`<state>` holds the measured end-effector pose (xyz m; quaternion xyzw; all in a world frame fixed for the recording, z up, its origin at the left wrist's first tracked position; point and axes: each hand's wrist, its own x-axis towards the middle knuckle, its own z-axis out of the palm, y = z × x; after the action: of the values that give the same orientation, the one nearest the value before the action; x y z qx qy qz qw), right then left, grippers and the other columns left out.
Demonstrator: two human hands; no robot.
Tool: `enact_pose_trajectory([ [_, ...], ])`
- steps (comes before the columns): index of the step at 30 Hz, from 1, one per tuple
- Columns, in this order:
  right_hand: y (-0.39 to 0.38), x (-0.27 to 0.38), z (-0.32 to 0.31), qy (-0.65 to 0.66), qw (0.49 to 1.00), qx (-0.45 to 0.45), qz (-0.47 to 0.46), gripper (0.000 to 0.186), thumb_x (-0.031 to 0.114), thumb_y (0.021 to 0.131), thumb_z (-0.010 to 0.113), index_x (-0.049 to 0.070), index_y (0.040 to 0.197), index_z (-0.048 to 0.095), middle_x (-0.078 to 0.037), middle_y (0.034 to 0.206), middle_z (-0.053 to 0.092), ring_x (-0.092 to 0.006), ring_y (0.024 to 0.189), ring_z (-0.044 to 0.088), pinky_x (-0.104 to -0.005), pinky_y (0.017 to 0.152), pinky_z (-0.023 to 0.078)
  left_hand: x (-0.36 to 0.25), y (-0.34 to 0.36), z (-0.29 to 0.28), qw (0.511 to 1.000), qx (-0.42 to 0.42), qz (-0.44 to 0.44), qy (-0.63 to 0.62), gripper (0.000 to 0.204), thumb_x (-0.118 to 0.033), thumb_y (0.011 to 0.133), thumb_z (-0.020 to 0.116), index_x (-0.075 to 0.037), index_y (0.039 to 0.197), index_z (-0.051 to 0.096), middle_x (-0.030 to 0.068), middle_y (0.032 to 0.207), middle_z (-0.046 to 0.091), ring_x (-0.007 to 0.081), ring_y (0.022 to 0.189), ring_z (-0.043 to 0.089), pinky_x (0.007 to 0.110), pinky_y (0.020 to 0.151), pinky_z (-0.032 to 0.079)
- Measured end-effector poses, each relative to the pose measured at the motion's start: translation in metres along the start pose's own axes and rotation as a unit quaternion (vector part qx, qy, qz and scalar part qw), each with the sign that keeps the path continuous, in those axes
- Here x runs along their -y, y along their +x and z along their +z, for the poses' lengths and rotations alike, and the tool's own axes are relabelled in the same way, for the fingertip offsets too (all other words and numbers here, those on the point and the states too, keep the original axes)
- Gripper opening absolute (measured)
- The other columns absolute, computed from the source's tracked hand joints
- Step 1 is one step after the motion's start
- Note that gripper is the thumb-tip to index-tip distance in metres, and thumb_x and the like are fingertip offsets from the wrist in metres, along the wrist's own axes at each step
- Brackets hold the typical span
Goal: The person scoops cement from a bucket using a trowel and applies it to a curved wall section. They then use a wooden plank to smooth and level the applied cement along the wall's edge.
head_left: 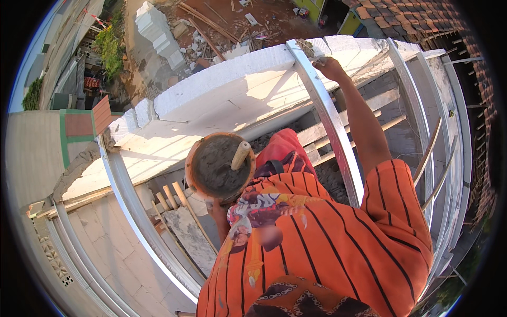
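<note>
A round, mortar-smeared bucket [191,171] is held against the left side of my body, with grey mortar [214,166] inside. A wooden handle [241,155] sticks up out of the mortar; the tool's other end is buried. My left hand [215,207] supports the bucket from below, its fingers mostly hidden. Stretched far forward, my right hand [328,68] is at the top of the white block wall [227,82], beside the end of a shiny metal beam [330,119]. Its fingers are curled, and what they grip is too small to make out. Some mortar [305,47] lies by that beam end.
More metal beams [142,227] [414,90] run from the wall toward me on both sides. Wooden poles [393,122] and a grey-stained board [187,232] lie below. Beyond the wall, far down, are stacked white blocks [158,34] and scattered timber. A tiled roof [406,18] stands at right.
</note>
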<state>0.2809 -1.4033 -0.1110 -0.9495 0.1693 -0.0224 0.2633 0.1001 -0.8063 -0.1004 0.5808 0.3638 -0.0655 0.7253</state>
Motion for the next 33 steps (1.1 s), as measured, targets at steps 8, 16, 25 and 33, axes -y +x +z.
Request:
enact_pose_trajectory([
  [8, -0.151, -0.048, -0.292, 0.558, 0.693, -0.455, -0.025, 0.019, 0.02, 0.094, 0.046, 0.01, 0.078, 0.051, 0.002, 0.065, 0.039, -0.0129, 0.058, 0.038, -0.0303, 0.075, 0.04, -0.015, -0.008, 0.006, 0.999, 0.029, -0.004, 0.02, 0.037, -0.001, 0.073, 0.051, 0.006, 0.109, 0.049, 0.0169, 0.097, 0.058, 0.0286, 0.08, 0.064, 0.039, 0.063, 0.057],
  [16, -0.545, -0.181, -0.344, -0.024, 0.644, -0.561, 0.52, 0.023, 0.029, 0.087, 0.051, 0.007, 0.089, 0.059, -0.007, 0.08, 0.054, -0.0245, 0.074, 0.051, -0.0405, 0.079, 0.044, -0.04, -0.003, 0.04, 0.995, 0.097, -0.009, -0.01, 0.046, 0.001, 0.074, 0.049, 0.003, 0.12, 0.043, 0.0166, 0.11, 0.054, 0.0293, 0.09, 0.062, 0.043, 0.07, 0.058],
  [25, -0.308, -0.087, -0.192, -0.214, 0.816, -0.052, 0.534, 0.054, 0.043, 0.077, 0.06, 0.005, 0.115, 0.062, -0.021, 0.113, 0.062, -0.037, 0.105, 0.06, -0.0452, 0.087, 0.047, -0.04, 0.005, 0.042, 0.994, 0.097, -0.032, -0.045, 0.044, 0.002, 0.075, 0.049, 0.001, 0.118, 0.045, 0.0163, 0.11, 0.055, 0.0301, 0.092, 0.062, 0.044, 0.071, 0.06],
  [33, -0.004, 0.054, -0.075, 0.076, 0.995, -0.064, -0.007, 0.023, 0.027, 0.083, 0.061, 0.009, 0.094, 0.069, -0.011, 0.094, 0.069, -0.0297, 0.086, 0.065, -0.037, 0.077, 0.05, -0.027, -0.012, 0.03, 0.998, 0.039, -0.007, 0.05, 0.042, 0.002, 0.072, 0.05, 0.0, 0.114, 0.044, 0.0147, 0.105, 0.053, 0.0272, 0.09, 0.06, 0.04, 0.068, 0.058],
])
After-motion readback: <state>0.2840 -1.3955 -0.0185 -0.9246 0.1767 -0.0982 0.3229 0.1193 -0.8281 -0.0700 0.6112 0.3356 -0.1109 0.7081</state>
